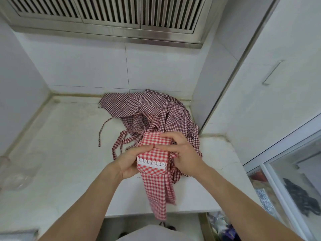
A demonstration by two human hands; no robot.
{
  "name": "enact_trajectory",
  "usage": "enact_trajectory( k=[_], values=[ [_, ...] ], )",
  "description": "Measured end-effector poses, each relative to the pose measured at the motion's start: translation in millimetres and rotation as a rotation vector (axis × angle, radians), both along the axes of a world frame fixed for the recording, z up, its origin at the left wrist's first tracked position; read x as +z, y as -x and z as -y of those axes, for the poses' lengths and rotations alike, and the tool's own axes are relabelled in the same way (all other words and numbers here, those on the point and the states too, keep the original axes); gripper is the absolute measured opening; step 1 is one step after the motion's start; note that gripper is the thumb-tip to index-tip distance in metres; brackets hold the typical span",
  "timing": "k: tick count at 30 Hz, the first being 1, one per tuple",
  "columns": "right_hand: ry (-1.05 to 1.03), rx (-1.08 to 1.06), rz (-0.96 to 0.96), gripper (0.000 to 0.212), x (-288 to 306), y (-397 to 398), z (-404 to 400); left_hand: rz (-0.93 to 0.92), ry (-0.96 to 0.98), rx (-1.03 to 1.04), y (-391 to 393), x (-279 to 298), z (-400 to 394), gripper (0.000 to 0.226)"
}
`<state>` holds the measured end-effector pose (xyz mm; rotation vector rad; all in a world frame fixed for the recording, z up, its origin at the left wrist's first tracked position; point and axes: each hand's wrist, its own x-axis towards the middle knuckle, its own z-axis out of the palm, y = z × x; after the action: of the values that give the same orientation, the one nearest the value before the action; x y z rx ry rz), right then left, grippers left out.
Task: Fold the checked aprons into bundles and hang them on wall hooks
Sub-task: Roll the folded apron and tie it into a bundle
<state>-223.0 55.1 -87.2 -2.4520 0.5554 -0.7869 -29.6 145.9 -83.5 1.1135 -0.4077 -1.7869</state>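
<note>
A red and white checked apron with a white lace strip is folded into a bundle above the white counter. Both hands hold it. My left hand grips the bundle's left side, thumb on top. My right hand grips its right side with fingers curled over the top. The apron's loose end and straps hang down past the counter's front edge. Behind the bundle lies a crumpled heap of dark red checked aprons, straps trailing to the left. No wall hooks are in view.
A steel extractor hood hangs overhead against the tiled wall. A clear glass jar stands at the counter's left edge. A white cabinet with a bar handle rises on the right, with a glass-fronted unit below it.
</note>
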Motion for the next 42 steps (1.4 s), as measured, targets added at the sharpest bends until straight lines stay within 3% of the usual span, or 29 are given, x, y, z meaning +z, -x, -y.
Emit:
enact_trajectory(
  k=[3,6,9,13,15,20,25,29,32,37,40,42],
  values=[
    [-0.379,-0.068,-0.017,0.06,12.9,11.4,2.7,0.032,-0.002,0.04,-2.9,-1.9,2.8,0.052],
    [-0.728,-0.21,-0.079,0.04,23.2,19.8,14.1,-0.001,0.02,0.101,-8.3,-1.5,3.4,0.05],
    [-0.924,-0.205,-0.134,0.027,29.7,24.1,22.4,0.004,0.072,0.071,-13.8,4.0,2.8,0.046],
    [-0.899,-0.042,-0.256,0.05,36.5,14.5,19.8,0.096,0.124,-0.031,-12.3,18.4,7.9,0.053],
    [-0.912,-0.001,-0.279,0.052,38.3,4.9,14.0,0.125,0.158,-0.063,-8.4,24.0,11.0,0.054],
    [-1.032,-0.037,-0.034,0.043,35.5,-8.0,12.4,0.223,0.162,-0.058,-2.8,29.2,17.0,0.053],
    [-0.914,-0.217,0.253,0.037,32.7,-16.4,15.8,0.241,0.126,-0.135,-5.2,7.5,13.6,0.064],
    [-0.747,-0.347,0.329,0.05,26.8,-16.0,25.2,0.295,0.098,-0.178,4.7,-8.2,11.3,0.04],
    [-0.566,-0.431,0.276,0.053,24.0,-13.7,30.9,0.2,0.049,-0.119,15.1,-13.6,10.1,0.029],
    [0.024,-0.177,0.168,0.026,12.6,-3.4,34.9,0.178,0.094,-0.097,16.6,-11.6,14.6,0.029],
    [0.13,-0.047,0.116,0.012,6.5,3.3,34.1,0.205,0.13,-0.084,8.0,-5.7,13.5,0.035],
    [0.154,-0.045,0.101,0.015,4.0,4.7,31.5,0.195,0.161,-0.124,3.2,-3.5,10.5,0.032]
  ],
)
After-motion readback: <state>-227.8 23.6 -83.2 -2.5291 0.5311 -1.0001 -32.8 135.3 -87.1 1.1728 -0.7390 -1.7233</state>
